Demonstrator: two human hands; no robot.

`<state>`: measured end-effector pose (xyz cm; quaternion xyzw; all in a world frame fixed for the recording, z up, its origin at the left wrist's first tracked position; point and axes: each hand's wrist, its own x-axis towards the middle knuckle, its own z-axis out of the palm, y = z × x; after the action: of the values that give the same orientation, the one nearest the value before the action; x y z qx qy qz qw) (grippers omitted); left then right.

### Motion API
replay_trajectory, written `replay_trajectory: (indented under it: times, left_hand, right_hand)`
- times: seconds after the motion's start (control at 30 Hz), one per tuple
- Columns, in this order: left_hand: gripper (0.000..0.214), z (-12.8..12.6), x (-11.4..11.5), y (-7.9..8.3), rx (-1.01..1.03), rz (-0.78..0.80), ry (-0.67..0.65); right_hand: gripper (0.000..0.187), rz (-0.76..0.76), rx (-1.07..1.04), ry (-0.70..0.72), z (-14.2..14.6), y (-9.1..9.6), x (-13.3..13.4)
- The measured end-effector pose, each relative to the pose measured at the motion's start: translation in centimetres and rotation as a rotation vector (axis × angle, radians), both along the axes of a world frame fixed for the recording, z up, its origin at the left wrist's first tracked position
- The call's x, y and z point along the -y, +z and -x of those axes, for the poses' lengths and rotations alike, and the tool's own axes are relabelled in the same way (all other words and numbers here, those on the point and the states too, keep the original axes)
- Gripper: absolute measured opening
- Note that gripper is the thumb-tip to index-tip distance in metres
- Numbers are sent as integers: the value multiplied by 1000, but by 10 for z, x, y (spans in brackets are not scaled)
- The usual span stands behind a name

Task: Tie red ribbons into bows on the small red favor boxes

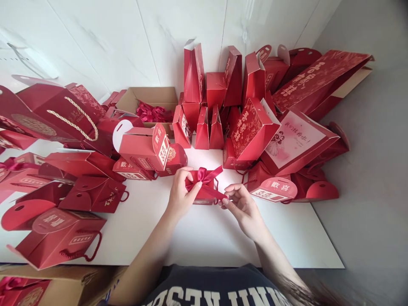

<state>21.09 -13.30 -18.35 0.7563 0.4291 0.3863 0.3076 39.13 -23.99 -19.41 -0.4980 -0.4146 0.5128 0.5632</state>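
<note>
White wall tiles [191, 25] with a marble pattern stretch across the back, marked by faint grey veins [92, 39] and divided by thin, dark, slanting joints [148, 42]. A pale, glossy reflection [246, 29] streaks down the tiles right of the middle. On the right they meet a plain, matt grey wall [376, 170], which darkens almost to black in the upper corner. A smooth white surface [204, 242] spans the width below, its straight right edge slanting alongside the grey wall. The light is soft and even, leaving blurred, faint shadows on the surface.
</note>
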Motion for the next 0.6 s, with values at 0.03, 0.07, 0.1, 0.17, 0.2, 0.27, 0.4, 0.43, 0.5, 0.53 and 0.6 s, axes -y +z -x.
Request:
replay_trajectory:
  times: [0.03, 0.07, 0.1, 0.17, 0.2, 0.27, 0.4, 0.43, 0.5, 0.53, 0.6]
  left_hand:
    - [18, 0, -1, 0, 8, 3, -1]
    - [18, -1, -1, 0, 13, 5, 0]
    - [17, -1, -1, 0, 13, 7, 1]
    - [15, -2, -1, 1, 9, 15, 4]
    - [14, -2, -1, 1, 7, 22, 4]
    - [14, -2, 0, 2, 7, 33, -1]
    - [13, -2, 0, 4, 6, 9, -18]
    - [12, -2, 0, 4, -3, -2, -22]
    - [9, -1, 0, 3, -27, -19, -16]
    - [8, 0, 0, 3, -37, -24, -8]
    - [8, 0, 0, 3, -46, -31, 10]
  right_hand:
    - [16, 29, 26, 21, -5, -2, 1]
    - [15, 65, 69, 51, -10, -4, 2]
    - [14, 105, 132, 85, -15, -5, 2]
    - [15, 183, 261, 89, -22, -2, -3]
    - [18, 219, 290, 50, -25, 0, -8]
    - [31, 283, 214, -39, -26, 7, -25]
    - [51, 375, -26, 8, -16, 9, -66]
    - [48, 339, -69, 15, -13, 7, -73]
    - [43, 212, -137, -12, -9, 4, -79]
    - [40, 156, -153, -28, -8, 3, -77]
    - [37, 98, -146, -38, -9, 5, -67]
